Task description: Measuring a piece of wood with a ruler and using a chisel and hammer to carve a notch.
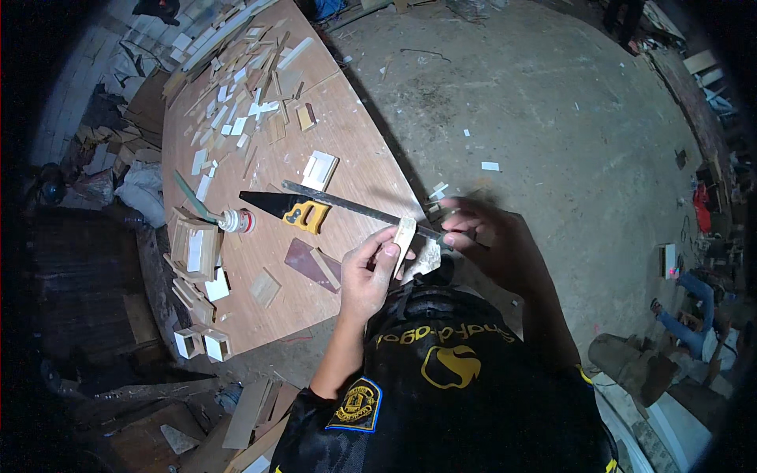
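My left hand [369, 272] is closed round a small pale wooden block [404, 240], pinched upright between thumb and fingers. A long, flat grey metal bar [347, 202], shaped like a file, crosses behind the block. At the bar's near right end my right hand [485, 232] has thumb and fingers closed about it, partly blurred. Below the block shows a pale, rough-edged piece [426, 258] of unclear kind. A handsaw [307, 214] with a yellow handle lies under the bar. Left of my left hand, a wooden strip [325, 268] rests on a maroon sheet [303, 262].
The wooden table [260, 319] holds many offcuts, a white box-like piece [321, 169], a glue-like bottle [236, 221] and small wooden frames [195, 251]. Its right edge drops to the concrete floor [544, 102]. Another person [698, 311] is at the far right.
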`<state>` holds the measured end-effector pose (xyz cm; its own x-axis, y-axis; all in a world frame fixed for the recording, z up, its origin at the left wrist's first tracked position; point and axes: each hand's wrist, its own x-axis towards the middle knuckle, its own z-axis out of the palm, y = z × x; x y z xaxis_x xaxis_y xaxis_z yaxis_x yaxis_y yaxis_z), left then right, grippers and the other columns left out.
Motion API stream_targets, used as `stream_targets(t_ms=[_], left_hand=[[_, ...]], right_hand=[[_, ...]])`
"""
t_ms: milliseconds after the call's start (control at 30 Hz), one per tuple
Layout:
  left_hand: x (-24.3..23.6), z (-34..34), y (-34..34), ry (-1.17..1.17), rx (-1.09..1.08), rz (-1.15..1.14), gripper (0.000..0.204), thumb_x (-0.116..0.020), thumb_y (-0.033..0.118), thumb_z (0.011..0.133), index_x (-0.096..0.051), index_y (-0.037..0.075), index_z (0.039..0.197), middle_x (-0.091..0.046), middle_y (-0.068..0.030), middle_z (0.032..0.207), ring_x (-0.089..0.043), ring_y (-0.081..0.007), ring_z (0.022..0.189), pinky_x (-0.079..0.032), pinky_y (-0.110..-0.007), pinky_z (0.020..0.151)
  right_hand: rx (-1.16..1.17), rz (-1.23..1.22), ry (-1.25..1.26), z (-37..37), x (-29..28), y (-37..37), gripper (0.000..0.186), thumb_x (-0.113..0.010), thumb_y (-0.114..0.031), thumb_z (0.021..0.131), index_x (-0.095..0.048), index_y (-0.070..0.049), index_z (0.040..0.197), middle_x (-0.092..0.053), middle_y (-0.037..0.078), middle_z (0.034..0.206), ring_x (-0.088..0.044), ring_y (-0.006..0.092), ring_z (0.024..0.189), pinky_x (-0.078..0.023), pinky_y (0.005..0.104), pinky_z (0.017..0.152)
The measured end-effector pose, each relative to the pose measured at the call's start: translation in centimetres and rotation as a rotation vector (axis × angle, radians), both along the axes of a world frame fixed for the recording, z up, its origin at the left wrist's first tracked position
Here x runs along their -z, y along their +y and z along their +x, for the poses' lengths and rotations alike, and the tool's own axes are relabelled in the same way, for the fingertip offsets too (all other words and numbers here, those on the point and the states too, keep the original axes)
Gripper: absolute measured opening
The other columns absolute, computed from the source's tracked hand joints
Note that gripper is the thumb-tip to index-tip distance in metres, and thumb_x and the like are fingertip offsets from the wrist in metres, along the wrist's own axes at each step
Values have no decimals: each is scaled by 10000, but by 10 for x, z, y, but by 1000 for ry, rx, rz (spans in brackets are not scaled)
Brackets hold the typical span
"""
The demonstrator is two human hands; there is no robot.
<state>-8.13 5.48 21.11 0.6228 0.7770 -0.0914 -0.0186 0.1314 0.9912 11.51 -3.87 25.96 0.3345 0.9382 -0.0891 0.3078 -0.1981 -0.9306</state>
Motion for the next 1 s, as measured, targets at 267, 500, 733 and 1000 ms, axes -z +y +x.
stream_targets(t_ms=[267, 500, 733, 1000], left_hand=[[-5, 6, -1, -67, -9, -94, 369, -456, 244, 989, -560, -60, 1172, -626, -70, 811, -482, -74, 554, -400, -211, 509], [3, 4, 3, -5, 72, -43, 367, -434, 243, 997, -585, -57, 1145, -631, -55, 800, -481, -65, 545, -395, -210, 508], [26, 16, 14, 180, 50, 156, 323, -495, 241, 965, -655, -28, 1049, -666, -78, 776, -565, -104, 602, -464, -254, 582], [187, 52, 33, 298, 216, 451, 322, -529, 284, 928, -624, -9, 835, -581, -243, 730, -581, -379, 642, -460, -401, 588]], right_hand=[[-18, -20, -104, 0, -7, -22, 370, -679, -202, 832, -611, -63, 1168, -680, 124, 821, -650, 177, 730, -518, 315, 688], [32, -67, -176, -19, -10, -26, 308, -595, -217, 897, -624, -68, 1165, -604, 102, 645, -592, 147, 591, -477, 297, 601], [166, -12, -225, -28, 33, -29, 281, -588, -171, 895, -623, -74, 1156, -607, 122, 659, -573, 165, 571, -455, 308, 579], [310, -376, -378, -35, 107, -4, 272, -519, -119, 838, -612, -54, 1085, -641, 234, 886, -608, 431, 846, -480, 499, 722]])
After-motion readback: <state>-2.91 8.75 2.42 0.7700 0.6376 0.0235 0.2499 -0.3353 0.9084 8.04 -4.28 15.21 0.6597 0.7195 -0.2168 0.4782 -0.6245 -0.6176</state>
